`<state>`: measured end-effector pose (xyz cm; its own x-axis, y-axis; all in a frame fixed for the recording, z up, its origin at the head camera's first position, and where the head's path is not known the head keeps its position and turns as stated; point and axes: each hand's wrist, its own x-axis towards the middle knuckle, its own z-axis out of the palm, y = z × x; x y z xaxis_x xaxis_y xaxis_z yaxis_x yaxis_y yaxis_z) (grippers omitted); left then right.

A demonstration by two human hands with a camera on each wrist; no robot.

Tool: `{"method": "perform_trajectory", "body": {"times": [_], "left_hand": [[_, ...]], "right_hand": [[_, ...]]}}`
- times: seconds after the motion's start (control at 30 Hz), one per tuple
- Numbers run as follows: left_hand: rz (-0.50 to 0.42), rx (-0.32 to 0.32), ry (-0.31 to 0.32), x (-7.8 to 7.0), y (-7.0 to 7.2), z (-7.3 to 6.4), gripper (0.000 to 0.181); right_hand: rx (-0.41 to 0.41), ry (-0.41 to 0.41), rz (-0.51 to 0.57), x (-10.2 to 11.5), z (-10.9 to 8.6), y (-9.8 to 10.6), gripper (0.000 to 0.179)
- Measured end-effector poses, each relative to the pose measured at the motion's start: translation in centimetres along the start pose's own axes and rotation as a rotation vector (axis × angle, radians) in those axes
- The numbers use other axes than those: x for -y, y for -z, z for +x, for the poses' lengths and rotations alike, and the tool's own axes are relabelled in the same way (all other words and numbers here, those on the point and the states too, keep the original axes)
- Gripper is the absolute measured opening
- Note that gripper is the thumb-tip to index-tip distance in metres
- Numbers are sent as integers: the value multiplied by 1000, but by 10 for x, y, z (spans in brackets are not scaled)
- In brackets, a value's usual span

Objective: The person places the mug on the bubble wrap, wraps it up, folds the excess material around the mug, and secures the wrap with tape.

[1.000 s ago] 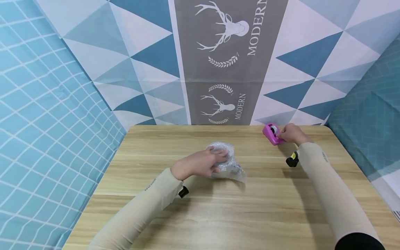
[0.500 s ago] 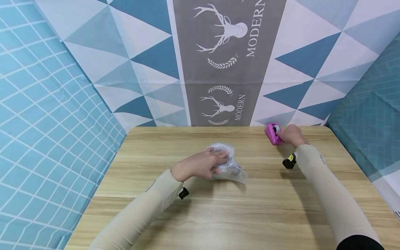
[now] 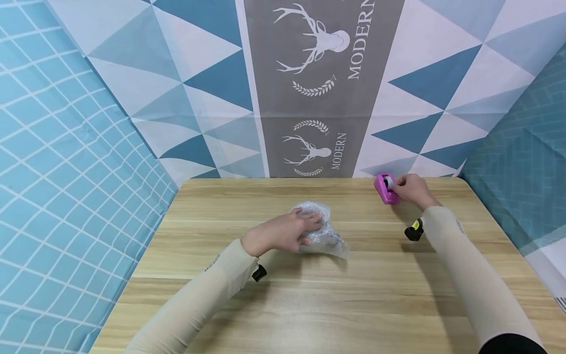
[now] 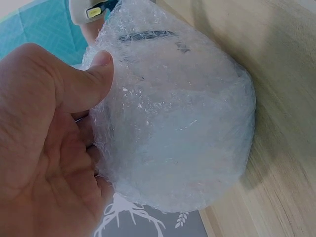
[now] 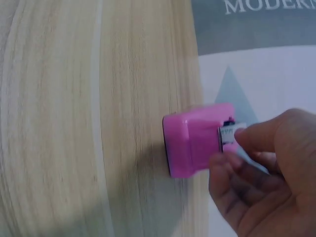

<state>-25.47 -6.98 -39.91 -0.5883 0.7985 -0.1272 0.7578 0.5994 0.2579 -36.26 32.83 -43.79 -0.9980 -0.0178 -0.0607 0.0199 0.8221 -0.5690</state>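
My left hand (image 3: 285, 231) grips a bubble-wrapped bundle (image 4: 173, 113) that lies on the table. In the left wrist view its thumb (image 4: 101, 74) presses the near side and the fingers go behind; the wrapped object itself is hidden under the clear wrap. Far back on the right, my right hand (image 3: 414, 189) is at a pink tape dispenser (image 3: 383, 190). Thumb and fingers close on the roll of tape (image 5: 231, 133) in the right wrist view. The dispenser stands near the table's back edge.
The wooden table (image 3: 309, 314) reaches back to a patterned cloth wall (image 3: 309, 98). A blue checked cloth (image 3: 79, 196) hangs along the left side, and a teal one (image 3: 522, 162) along the right. Black wrist cameras (image 3: 414, 229) sit under the sleeves.
The pink tape dispenser has turned a little and shifted slightly right since one second ago, with my right hand moving slightly at it. My left hand and the bundle have stayed put.
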Motion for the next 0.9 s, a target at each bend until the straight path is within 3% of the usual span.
{"method": "perform_trajectory", "body": {"times": [0.2, 0.43, 0.6, 0.77, 0.9], "left_hand": [[-3, 1, 11, 0, 0, -1, 58], [-9, -4, 14, 3, 0, -1, 57], [-12, -8, 17, 2, -2, 0, 56], [3, -11, 12, 1, -3, 1, 56], [7, -10, 16, 1, -4, 1, 56]], "right_hand": [[4, -3, 78, -4, 0, 0, 34], [22, -12, 55, -1, -1, 2, 38], [35, -67, 48, 1, -4, 2, 43], [32, -131, 110, 1, -10, -4, 47], [26, -132, 158, 2, -12, -7, 48]]}}
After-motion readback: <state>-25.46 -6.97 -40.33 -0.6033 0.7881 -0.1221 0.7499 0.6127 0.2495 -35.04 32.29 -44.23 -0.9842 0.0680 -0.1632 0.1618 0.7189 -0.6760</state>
